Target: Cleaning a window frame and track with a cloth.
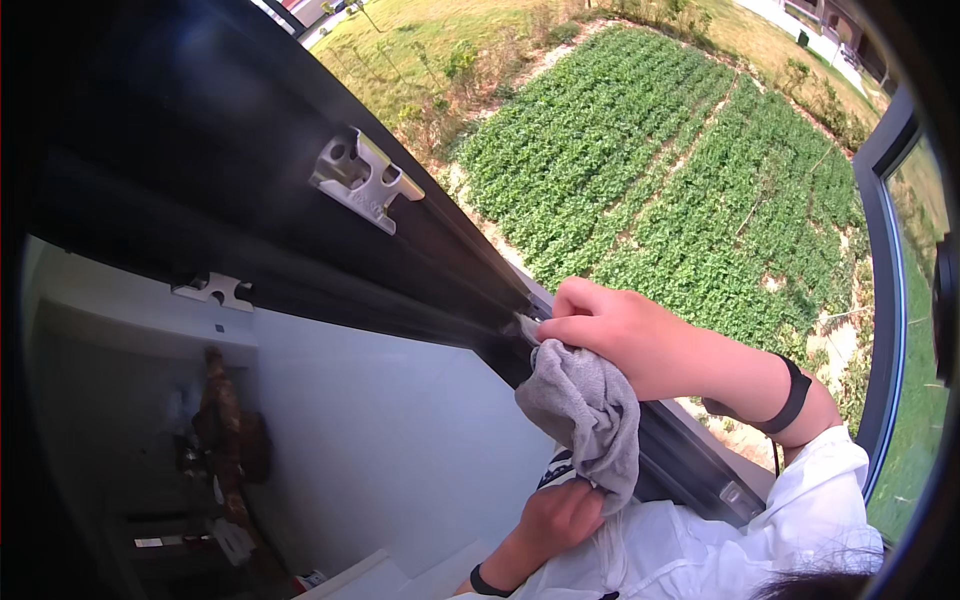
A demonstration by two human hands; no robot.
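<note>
My right hand (630,334) grips the upper end of a crumpled grey cloth (581,397). Thumb and finger press a fold of it against the dark window frame (442,277). Lower down, my left hand (559,517) is closed around the hanging end of the same cloth, in front of my white shirt (690,544). The fingertips of my left hand are partly hidden by the cloth. Dark bands circle both wrists. A silvery metal bracket (367,180) is fixed on the frame, up and left of my right hand.
Another metal bracket (217,290) sits on the frame's inner edge. At right stands a glazed, dark-framed window sash (881,300). Outside lies a green crop plot (675,165). A pale wall (390,420) and a dim room with indistinct items fill the lower left.
</note>
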